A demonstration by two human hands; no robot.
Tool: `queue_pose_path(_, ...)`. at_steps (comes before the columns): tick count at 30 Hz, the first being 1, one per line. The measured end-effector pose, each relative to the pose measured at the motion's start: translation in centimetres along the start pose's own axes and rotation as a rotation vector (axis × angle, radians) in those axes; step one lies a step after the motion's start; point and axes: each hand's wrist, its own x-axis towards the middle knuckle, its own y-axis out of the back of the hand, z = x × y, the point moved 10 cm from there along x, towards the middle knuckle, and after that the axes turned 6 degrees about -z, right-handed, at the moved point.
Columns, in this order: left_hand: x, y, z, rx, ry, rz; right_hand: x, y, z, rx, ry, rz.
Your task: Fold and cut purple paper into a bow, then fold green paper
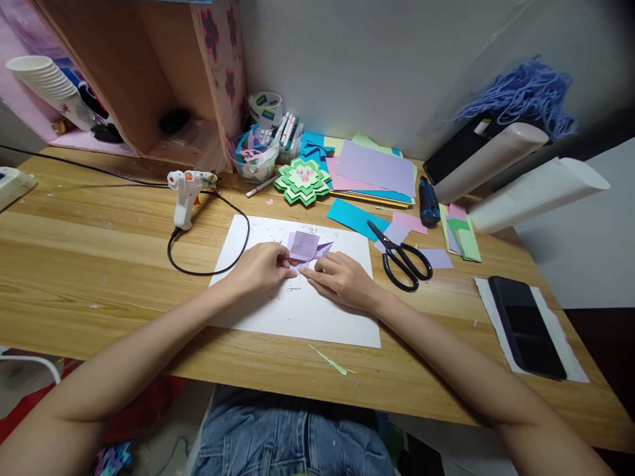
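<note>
A piece of folded purple paper (303, 245) with pointed flaps lies over a white sheet (248, 311) in the middle of the table. My left hand (265, 268) pinches its near left edge between thumb and fingers. From the right, my right hand (340, 277) touches the near right part, its index finger stretched along the paper and the other fingers curled. Part of the fold is hidden behind the fingers. Black-handled scissors (401, 256) rest right of my right hand, overlapping blue paper (356, 219) and purple scraps.
A white glue gun (187, 195) stands at left, its black cord looping onto the sheet. Behind are a green layered paper flower (302, 180), a clear bowl (254, 162) of scraps and stacked coloured paper (372, 165). A black phone (526, 327) lies near the right edge.
</note>
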Motion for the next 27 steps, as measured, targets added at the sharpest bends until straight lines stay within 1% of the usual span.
queue_pose_path(4, 0.2, 0.0, -0.1, 0.008, -0.003, -0.016, 0.2, -0.3, 0.2, -0.012, -0.023, -0.018)
queue_pose_path(7, 0.3, 0.0, -0.1, -0.003, -0.009, -0.05, 0.2, -0.1, 0.3, 0.005, -0.026, 0.008)
queue_pose_path(13, 0.2, -0.1, 0.2, -0.014, -0.036, -0.117, -0.1, 0.3, 0.1, 0.032, 0.027, 0.051)
queue_pose_path(17, 0.1, 0.0, 0.3, -0.026, -0.062, -0.112, -0.2, 0.2, 0.1, 0.037, 0.024, 0.04)
queue_pose_path(23, 0.1, -0.1, 0.1, -0.06, -0.076, -0.106, 0.1, -0.5, 0.3, 0.035, -0.016, -0.013)
queue_pose_path(25, 0.1, -0.1, 0.2, -0.063, -0.081, -0.108, 0.0, -0.1, 0.4, 0.037, -0.006, 0.024)
queue_pose_path(27, 0.0, -0.1, 0.2, -0.077, -0.078, -0.11, -0.5, 1.1, 1.4, 0.063, -0.038, 0.135)
